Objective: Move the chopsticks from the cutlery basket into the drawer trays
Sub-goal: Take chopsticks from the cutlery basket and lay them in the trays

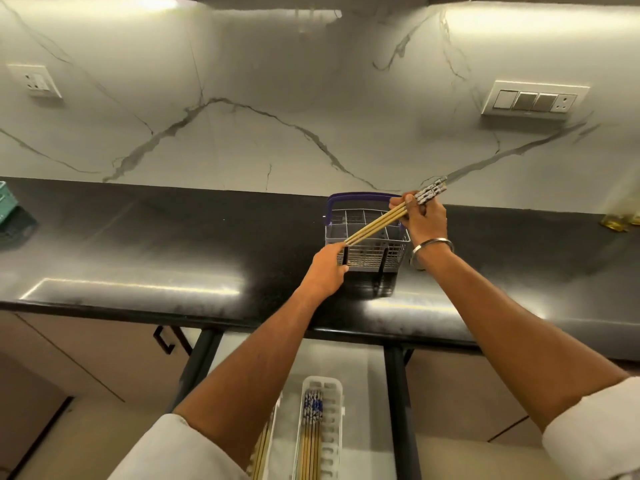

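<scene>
A bundle of bamboo chopsticks [375,225] with patterned tops is held level above the grey cutlery basket [372,252], which has a purple handle and stands on the black counter. My right hand [420,216] grips the patterned end. My left hand [329,268] pinches the thin tips at the basket's front left corner. The basket's compartments look empty. Below, in the open drawer, a white tray [334,424] holds several blue-patterned chopsticks [311,441], and a second tray to its left holds more chopsticks [263,448], partly hidden by my left arm.
The black counter [173,244] runs across the view under a marble backsplash. A teal crate [5,202] sits at the far left, a glass bottle [620,220] at the far right. Black drawer rails [398,393] flank the open drawer. A cabinet handle [166,341] is at lower left.
</scene>
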